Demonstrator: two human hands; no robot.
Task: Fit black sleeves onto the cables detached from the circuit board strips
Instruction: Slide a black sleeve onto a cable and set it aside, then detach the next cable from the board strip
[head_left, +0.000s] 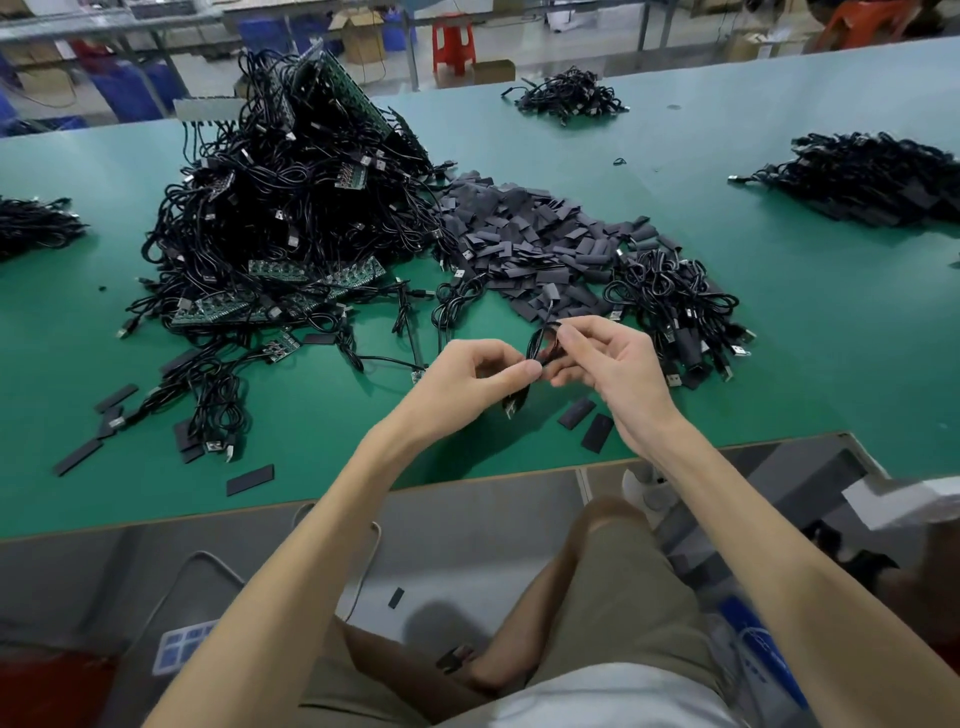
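Left hand (475, 370) and right hand (610, 364) both pinch a thin, looped black cable (536, 344) above the smooth green table (789, 343); flat, matte rectangular sleeves (535, 228) lie heaped just behind.

Green table (779, 338), red stool (453, 44), cardboard box (363, 36)

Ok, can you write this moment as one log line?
left hand: pinches cable | right hand: pinches same cable | plug: hangs below hands | sleeves: heap behind hands
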